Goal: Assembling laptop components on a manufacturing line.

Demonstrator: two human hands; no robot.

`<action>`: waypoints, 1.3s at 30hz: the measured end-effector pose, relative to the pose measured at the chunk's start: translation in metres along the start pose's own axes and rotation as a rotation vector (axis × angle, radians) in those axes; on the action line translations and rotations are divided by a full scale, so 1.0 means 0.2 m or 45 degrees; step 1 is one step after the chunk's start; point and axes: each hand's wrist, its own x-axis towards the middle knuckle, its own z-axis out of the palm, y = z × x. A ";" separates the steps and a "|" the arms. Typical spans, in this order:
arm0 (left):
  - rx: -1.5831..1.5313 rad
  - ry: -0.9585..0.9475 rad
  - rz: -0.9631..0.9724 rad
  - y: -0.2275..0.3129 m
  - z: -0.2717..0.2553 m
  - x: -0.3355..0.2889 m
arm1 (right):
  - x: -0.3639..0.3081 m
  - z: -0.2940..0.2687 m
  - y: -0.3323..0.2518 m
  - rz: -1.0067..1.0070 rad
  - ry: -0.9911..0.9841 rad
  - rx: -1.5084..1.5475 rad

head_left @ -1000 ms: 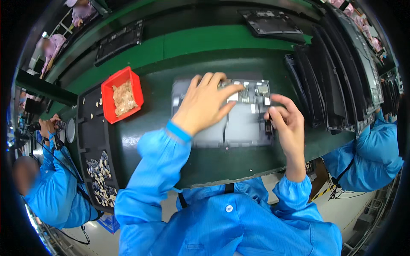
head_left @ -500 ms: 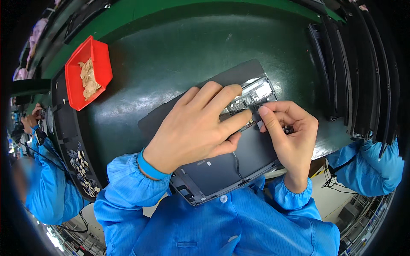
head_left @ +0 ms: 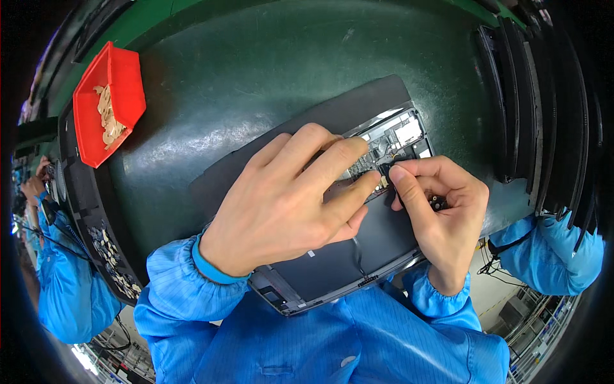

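Note:
An opened laptop lies at an angle on a black mat, its circuit board exposed along the far side. My left hand spreads over the laptop's left part, fingers apart and fingertips on the board. At the board's near right edge, my right hand pinches with thumb and forefinger; whatever is between them is too small to make out. A small dark part with round shapes shows among the curled fingers of that hand. A black cable runs toward the laptop's near edge.
A red bin with flat beige pieces stands at the far left. Below it, a black tray holds many small parts. Upright dark panels line the right side. Co-workers' blue sleeves show at both sides.
The whole view has shifted slightly, with the red bin now farther left and the panels farther right. Both hands keep nearly the same places on the laptop, the right still pinching.

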 end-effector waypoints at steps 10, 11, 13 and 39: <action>-0.011 0.002 -0.015 0.01 0.00 0.00 | 0.00 0.00 -0.01 0.010 -0.017 -0.009; -0.014 0.002 -0.017 0.01 0.00 0.00 | 0.00 0.00 -0.01 0.007 -0.020 -0.015; -0.017 0.003 -0.020 0.01 0.00 0.00 | -0.01 0.00 -0.01 0.007 -0.023 -0.019; 0.074 -0.064 -0.048 0.02 0.00 0.01 | 0.02 -0.04 0.00 -0.096 -0.179 -0.080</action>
